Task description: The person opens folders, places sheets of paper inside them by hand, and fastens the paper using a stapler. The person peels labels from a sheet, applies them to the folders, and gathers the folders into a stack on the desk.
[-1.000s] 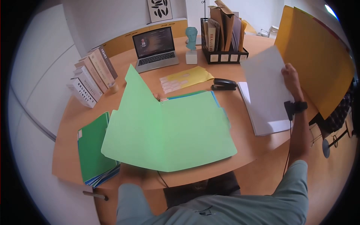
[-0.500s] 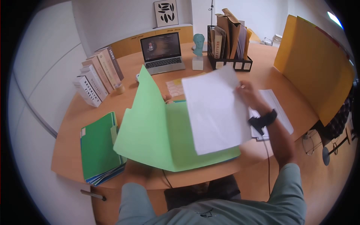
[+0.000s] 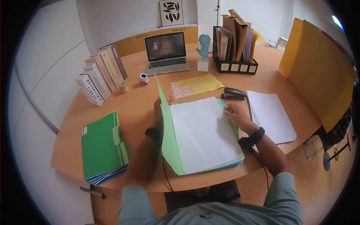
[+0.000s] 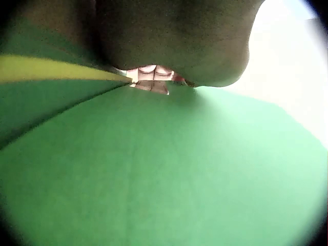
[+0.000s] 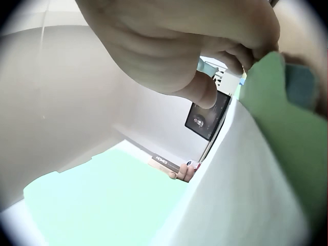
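Observation:
A light green folder [image 3: 171,157] lies opened on the desk in front of me, its left cover tilted up. Inside it lies a white sheet of paper [image 3: 208,135]. My left hand [image 3: 159,109] is mostly hidden behind the raised cover and grips its top edge; the fingertips [image 5: 185,173] show over that edge in the right wrist view. In the left wrist view the palm lies close to the green cover. My right hand [image 3: 239,115] is at the sheet's upper right edge. The right wrist view shows its thumb [image 5: 204,91] apart from the bent fingers, beside the folder's tab.
Green and blue folders [image 3: 100,150] are piled at the left. A stack of white paper [image 3: 272,116] and a black stapler [image 3: 233,93] are at the right. Farther back stand a tape roll [image 3: 144,79], yellow envelope [image 3: 200,84], laptop [image 3: 168,67], books [image 3: 99,73], bust [image 3: 203,48] and organiser [image 3: 234,66].
My right hand has carried the white sheet left from the paper stack, and the sheet now lies in the folder. The raised cover has swung more upright, with my left hand moving along.

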Available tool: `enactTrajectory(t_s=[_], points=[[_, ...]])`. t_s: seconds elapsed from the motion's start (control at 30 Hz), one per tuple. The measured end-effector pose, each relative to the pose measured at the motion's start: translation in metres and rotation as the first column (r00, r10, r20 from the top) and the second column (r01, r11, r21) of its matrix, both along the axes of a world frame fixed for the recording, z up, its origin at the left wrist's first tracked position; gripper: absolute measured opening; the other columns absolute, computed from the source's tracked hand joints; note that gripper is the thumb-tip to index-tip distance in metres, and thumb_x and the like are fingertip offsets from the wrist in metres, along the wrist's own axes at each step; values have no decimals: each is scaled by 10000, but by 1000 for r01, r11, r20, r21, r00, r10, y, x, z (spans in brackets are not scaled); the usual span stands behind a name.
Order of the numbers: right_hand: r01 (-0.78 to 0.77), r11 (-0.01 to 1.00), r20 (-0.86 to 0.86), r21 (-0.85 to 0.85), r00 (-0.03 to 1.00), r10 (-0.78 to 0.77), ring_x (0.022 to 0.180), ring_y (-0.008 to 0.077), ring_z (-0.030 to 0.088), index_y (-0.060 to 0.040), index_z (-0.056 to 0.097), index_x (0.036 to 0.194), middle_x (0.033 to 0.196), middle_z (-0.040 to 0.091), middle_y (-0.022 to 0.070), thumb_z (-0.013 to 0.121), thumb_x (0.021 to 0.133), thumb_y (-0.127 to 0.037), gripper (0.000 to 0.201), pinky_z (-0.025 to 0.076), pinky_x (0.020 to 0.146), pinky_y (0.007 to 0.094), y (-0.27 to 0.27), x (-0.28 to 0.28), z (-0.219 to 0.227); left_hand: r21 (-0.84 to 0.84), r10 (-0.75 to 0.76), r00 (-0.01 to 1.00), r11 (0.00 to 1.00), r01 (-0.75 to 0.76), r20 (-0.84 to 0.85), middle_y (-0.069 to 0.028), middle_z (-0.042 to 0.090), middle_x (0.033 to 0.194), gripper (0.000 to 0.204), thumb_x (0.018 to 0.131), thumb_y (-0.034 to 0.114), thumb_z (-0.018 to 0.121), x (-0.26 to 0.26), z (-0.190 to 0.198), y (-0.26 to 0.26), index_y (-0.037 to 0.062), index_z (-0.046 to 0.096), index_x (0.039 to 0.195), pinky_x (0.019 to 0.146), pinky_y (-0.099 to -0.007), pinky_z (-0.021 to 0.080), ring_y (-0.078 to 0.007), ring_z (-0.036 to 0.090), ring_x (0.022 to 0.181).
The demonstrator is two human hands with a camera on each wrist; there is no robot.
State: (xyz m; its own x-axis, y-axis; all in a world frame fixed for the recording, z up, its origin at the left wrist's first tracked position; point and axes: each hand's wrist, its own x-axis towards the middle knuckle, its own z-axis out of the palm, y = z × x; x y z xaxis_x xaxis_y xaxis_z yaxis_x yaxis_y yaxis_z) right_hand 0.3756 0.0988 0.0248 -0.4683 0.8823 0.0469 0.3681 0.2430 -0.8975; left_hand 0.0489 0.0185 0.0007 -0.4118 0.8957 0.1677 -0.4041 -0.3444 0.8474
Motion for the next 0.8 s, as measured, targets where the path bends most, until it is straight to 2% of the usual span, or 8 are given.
enactTrajectory(t_s=[0.13, 0.2, 0.3, 0.4, 0.47, 0.5, 0.7, 0.8], points=[[-69, 994, -98, -83, 993, 61, 891, 167, 569, 64, 585, 1113, 962, 615, 92, 637, 937, -204, 324, 469, 803, 311, 1, -4, -6, -21, 169, 985, 985, -170, -29, -127, 644, 918, 406, 934, 346, 434, 23, 1, -6, 9, 607, 1080, 660, -347, 525, -209, 618, 799], [-89, 991, -114, -97, 990, 78, 866, 157, 553, 55, 593, 1080, 933, 601, 74, 629, 948, -207, 296, 461, 792, 308, -1, -5, 0, -142, 96, 992, 986, -84, 78, -123, 641, 902, 391, 933, 320, 417, 21, 21, -12, 11, 608, 1077, 661, -339, 522, -207, 617, 798], [-148, 984, -113, -98, 984, 137, 857, 159, 552, 50, 599, 1064, 925, 600, 70, 617, 954, -212, 285, 458, 788, 313, 4, -6, 4, -48, 95, 987, 995, -90, 132, -98, 638, 900, 255, 926, 224, 488, -36, -53, 39, 12, 614, 992, 707, -334, 526, -201, 621, 810], [-161, 986, -87, -45, 984, 157, 871, 193, 586, 68, 608, 1082, 939, 635, 114, 609, 938, -207, 311, 470, 803, 335, 11, -11, -6, -126, 267, 866, 929, -348, -424, -26, 611, 772, 127, 903, 152, 527, -43, -51, 32, 50, 600, 887, 610, -259, 486, -146, 590, 679], [-136, 990, 13, 49, 991, 135, 877, 222, 611, 83, 620, 1084, 946, 662, 157, 605, 921, -201, 327, 478, 815, 353, 8, -11, -1, -41, 128, 983, 991, -124, 129, 3, 582, 738, 121, 914, 147, 518, -38, -41, 31, 66, 587, 856, 532, -233, 440, -106, 524, 585], [-149, 987, 31, 65, 989, 148, 878, 233, 619, 88, 629, 1074, 949, 668, 176, 603, 914, -201, 331, 481, 821, 361, 7, -11, 1, -66, 205, 978, 977, -203, 36, 32, 542, 691, 131, 926, 120, 493, -32, -38, 31, 90, 584, 835, 455, -234, 362, -70, 425, 507], [-215, 965, 170, 151, 967, 189, 843, 224, 633, 99, 667, 1006, 914, 686, 190, 625, 891, -167, 292, 491, 799, 354, 13, -9, 4, -149, 99, 954, 978, -146, -284, 8, 579, 779, 180, 884, 89, 457, -2, 5, 15, 47, 632, 886, 625, -218, 422, -79, 525, 698], [-202, 979, 136, 36, 971, 196, 808, 185, 622, 93, 675, 996, 870, 683, 141, 647, 890, -147, 264, 490, 756, 330, 10, -10, 11, -118, 121, 959, 981, -155, -258, 6, 568, 725, 169, 864, 77, 447, -1, 6, 15, 59, 614, 863, 489, -234, 415, -91, 481, 543]])
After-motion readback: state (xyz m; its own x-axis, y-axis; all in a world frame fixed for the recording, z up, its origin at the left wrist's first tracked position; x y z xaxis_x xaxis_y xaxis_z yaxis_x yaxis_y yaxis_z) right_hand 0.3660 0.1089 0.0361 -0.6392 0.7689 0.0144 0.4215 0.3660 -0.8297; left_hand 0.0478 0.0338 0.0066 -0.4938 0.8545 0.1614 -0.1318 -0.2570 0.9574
